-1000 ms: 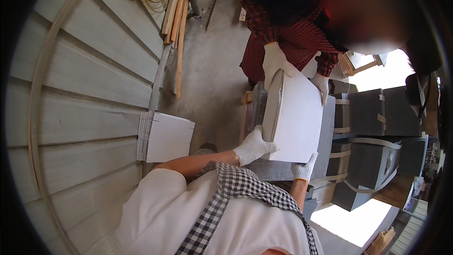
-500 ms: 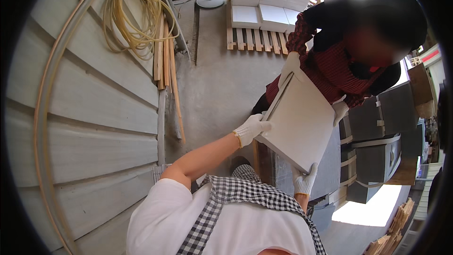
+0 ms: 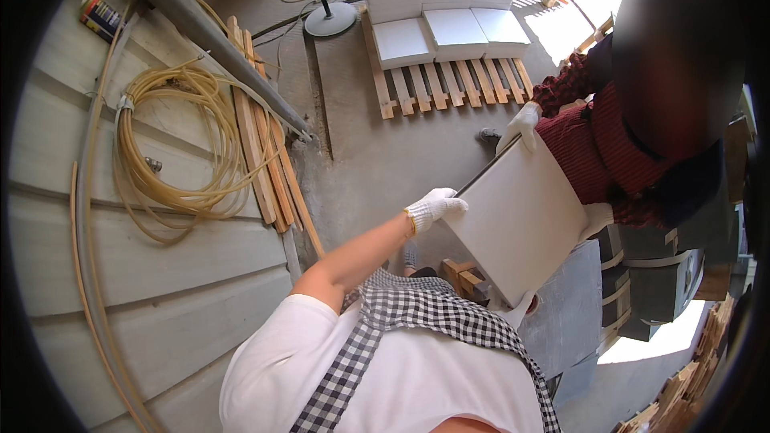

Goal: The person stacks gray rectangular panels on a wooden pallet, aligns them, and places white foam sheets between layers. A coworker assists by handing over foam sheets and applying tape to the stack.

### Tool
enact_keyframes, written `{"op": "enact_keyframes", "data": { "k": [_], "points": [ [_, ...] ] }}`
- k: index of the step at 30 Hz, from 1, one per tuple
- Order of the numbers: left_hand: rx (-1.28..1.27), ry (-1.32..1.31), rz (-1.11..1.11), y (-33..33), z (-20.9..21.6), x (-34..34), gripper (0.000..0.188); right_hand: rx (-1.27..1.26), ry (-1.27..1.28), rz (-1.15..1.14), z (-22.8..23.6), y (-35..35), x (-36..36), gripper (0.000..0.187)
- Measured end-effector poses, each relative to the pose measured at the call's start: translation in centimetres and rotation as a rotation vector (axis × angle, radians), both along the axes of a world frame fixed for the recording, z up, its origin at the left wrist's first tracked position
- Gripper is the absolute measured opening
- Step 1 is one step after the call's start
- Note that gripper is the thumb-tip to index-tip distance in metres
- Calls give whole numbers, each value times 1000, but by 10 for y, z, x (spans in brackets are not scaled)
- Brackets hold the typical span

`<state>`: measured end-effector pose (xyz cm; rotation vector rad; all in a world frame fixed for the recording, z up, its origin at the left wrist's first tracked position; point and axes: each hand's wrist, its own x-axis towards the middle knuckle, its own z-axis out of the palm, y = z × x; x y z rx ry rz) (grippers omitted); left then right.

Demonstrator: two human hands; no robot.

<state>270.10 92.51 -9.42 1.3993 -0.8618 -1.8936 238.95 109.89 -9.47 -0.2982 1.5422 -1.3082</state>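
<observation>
A large pale square slab [image 3: 521, 220] hangs in the air in front of me, carried between me and a co-worker. My left hand [image 3: 435, 208], in a white knit glove, is closed on its near left corner. At its near right corner my right hand [image 3: 517, 309], gloved too, grips the edge; most of its fingers are hidden. Across from me the co-worker's gloved hands hold the far side, one at the far left corner [image 3: 521, 127], the other at the far right corner [image 3: 597, 219].
Stacks of white slabs [image 3: 405, 42] rest on a wooden pallet [image 3: 449, 90] ahead. A round-based stand [image 3: 330, 19] is beside it. Coiled hose [image 3: 132, 156] and wooden strips [image 3: 269, 160] are along the left wall. Grey blocks [image 3: 561, 289] and strapped dark stacks [image 3: 654, 277] lie right.
The co-worker and slab have shifted rightward in view, and the slab has turned slightly. My view has swung, bringing more of the pallet and hose into sight. Both my hands keep their grip.
</observation>
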Motion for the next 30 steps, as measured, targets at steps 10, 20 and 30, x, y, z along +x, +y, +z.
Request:
{"op": "enact_keyframes", "data": {
  "k": [10,20,30],
  "points": [
    [-83,-202,-322,-202,-38,93,73,132,-387,-258,7,-167,115,72],
    [74,-345,-549,-399,-43,227,101,423,-807,-216,-103,-305,255,67],
    [117,-407,-604,-535,-166,351,69,564,-803,-280,-218,-428,413,75]
  ]
}}
